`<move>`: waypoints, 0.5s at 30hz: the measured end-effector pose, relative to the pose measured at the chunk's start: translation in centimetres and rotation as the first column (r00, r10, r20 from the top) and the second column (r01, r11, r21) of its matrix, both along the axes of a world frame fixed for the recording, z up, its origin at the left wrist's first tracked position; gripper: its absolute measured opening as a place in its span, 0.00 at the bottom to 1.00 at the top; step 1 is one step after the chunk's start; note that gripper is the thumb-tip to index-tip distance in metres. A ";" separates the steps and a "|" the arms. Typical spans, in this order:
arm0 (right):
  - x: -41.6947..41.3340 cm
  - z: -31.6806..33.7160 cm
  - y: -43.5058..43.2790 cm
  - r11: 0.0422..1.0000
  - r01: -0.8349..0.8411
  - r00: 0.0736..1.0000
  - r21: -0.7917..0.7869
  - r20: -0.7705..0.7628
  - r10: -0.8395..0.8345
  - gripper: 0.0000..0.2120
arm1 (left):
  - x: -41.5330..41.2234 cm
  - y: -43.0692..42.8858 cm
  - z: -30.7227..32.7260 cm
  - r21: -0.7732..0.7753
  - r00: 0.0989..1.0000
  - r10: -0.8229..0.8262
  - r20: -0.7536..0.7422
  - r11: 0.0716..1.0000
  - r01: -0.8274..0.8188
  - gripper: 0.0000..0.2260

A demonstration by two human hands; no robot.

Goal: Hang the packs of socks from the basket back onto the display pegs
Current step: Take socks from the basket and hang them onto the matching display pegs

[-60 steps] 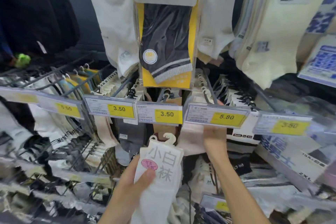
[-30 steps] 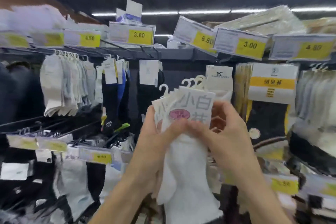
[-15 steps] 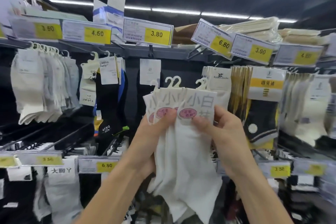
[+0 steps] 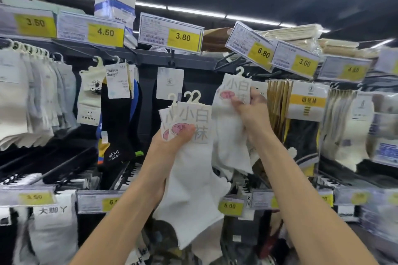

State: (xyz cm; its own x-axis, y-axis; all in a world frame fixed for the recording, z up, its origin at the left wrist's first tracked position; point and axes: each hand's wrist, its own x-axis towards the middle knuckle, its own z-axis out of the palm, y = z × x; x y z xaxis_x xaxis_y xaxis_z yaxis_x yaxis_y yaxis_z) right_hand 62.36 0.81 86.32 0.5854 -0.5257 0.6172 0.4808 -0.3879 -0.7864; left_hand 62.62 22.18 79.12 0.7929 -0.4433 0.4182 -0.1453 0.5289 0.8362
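My left hand grips a fanned bunch of white sock packs by their card headers, each with a white plastic hook on top and the socks hanging down below. My right hand pinches one separate white sock pack, lifted up and to the right of the bunch. Its hook sits just under the black display peg that carries the 6.80 price tag. The basket is out of view.
Rows of hanging socks fill the rack: white pairs at the left, black socks in the middle, yellow-carded packs at the right. Price tags line the top shelf edge and a lower rail. Boxes and stacked packs sit on top.
My right hand has pulled one pack away from the bunch and raised it up to the right toward the peg. My left hand keeps the remaining packs at about the same height.
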 end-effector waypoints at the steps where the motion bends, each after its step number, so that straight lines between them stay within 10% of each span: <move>1: 0.8 0.4 -0.3 0.999 0.016 1.000 -0.039 -0.001 -0.017 0.13 | 0.2 0.0 0.0 0.015 1.000 0.007 0.003 1.000 -0.008 0.22; 15: 4.4 2.2 -1.5 0.976 -0.066 0.994 -0.206 -0.097 0.047 0.16 | 1.0 -0.3 0.8 0.055 0.998 -0.001 0.061 0.998 -0.002 0.18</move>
